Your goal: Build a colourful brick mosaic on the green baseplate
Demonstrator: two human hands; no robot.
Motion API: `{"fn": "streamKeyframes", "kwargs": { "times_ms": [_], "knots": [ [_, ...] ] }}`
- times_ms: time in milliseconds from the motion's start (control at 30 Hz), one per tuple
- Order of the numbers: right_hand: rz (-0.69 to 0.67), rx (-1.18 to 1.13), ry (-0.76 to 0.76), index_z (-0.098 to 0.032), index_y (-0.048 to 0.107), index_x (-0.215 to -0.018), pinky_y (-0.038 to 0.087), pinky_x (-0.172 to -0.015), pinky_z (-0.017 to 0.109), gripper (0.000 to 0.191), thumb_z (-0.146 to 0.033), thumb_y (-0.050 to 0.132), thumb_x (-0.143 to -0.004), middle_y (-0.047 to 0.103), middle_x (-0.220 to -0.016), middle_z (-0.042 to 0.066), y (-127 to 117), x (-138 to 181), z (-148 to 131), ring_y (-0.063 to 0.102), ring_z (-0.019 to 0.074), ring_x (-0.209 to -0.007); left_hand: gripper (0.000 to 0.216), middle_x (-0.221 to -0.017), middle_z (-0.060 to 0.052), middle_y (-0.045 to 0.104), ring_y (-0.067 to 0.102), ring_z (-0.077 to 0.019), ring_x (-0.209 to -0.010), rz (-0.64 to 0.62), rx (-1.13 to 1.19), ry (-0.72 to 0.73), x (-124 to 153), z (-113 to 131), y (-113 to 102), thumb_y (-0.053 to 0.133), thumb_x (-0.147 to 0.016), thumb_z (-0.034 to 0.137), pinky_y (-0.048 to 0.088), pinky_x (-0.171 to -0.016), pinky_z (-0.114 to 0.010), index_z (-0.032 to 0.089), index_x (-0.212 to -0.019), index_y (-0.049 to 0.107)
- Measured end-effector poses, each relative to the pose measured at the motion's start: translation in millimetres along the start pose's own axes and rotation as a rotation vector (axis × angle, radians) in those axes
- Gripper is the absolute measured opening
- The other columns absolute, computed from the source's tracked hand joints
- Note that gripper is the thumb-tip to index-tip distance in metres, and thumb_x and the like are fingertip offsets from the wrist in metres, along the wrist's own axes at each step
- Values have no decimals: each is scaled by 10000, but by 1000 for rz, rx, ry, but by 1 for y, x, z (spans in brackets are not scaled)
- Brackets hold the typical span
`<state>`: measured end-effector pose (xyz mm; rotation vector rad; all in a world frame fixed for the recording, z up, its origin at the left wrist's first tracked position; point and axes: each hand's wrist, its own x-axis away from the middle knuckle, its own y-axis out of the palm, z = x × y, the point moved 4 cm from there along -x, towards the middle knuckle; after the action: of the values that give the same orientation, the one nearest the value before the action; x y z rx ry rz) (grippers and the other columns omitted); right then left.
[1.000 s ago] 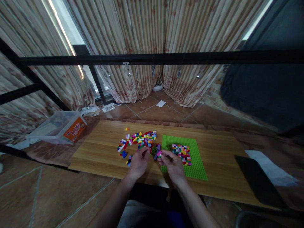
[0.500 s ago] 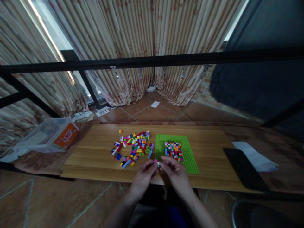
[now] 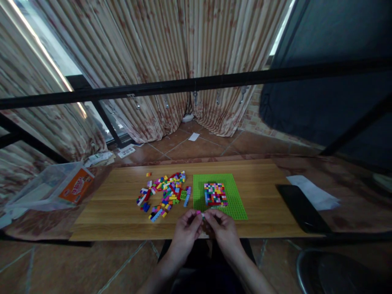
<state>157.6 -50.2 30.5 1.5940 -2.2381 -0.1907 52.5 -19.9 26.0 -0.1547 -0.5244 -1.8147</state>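
Note:
My left hand (image 3: 186, 230) and my right hand (image 3: 222, 228) meet at the near edge of the wooden board (image 3: 263, 204), fingertips pinched together on a few small bricks (image 3: 200, 213), pink and white among them. Just beyond lies a green baseplate (image 3: 235, 204) with a square patch of multicoloured bricks (image 3: 215, 193) pressed onto it. To the left of the baseplate a loose pile of coloured bricks (image 3: 163, 190) is spread over the board.
A clear plastic box with an orange label (image 3: 58, 185) sits at the far left. A black flat object (image 3: 300, 208) and white paper (image 3: 312, 192) lie at the right. A black metal bar (image 3: 196, 83) crosses in front of striped curtains. Tiled floor surrounds the board.
Both hands have drawn back from the brick pile and baseplate to the near edge of the board, coming together on the small bricks. The view has tilted and shifted.

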Motion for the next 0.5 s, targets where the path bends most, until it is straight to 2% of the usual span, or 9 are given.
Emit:
{"fn": "streamKeyframes", "kwargs": {
  "times_ms": [167, 333, 400, 500],
  "knots": [
    [-23, 0, 3, -149, 633, -707, 280, -432, 187, 325, -467, 688, -676, 492, -515, -44, -6, 1, 4, 379, 62, -455, 386, -539, 73, 459, 322, -21, -423, -16, -21, -28, 1, -3, 4, 714, -616, 480, 210, -412, -161, 153, -701, 528],
    [-19, 24, -12, -152, 638, -685, 312, -450, 200, 316, -467, 662, -695, 500, -505, -38, -16, -5, 4, 403, 75, -460, 433, -594, 59, 495, 385, -36, -474, 22, 22, -113, -3, -9, 5, 753, -551, 482, 256, -442, -155, 163, -769, 557],
    [43, 117, -71, -160, 660, -713, 365, -483, 218, 290, -450, 656, -702, 555, -546, -17, -27, -12, -2, 460, 98, -494, 446, -615, 56, 499, 422, -45, -506, 63, 23, -136, -6, -11, 3, 765, -524, 485, 290, -465, -156, 169, -763, 561],
    [190, 342, -240, -180, 691, -819, 459, -636, 282, 254, -410, 625, -735, 665, -749, 41, -49, -28, -20, 580, 161, -666, 430, -627, 59, 492, 447, -51, -545, 94, 1, -148, -10, -13, -2, 760, -527, 490, 327, -503, -155, 177, -751, 567]
  ]
}}
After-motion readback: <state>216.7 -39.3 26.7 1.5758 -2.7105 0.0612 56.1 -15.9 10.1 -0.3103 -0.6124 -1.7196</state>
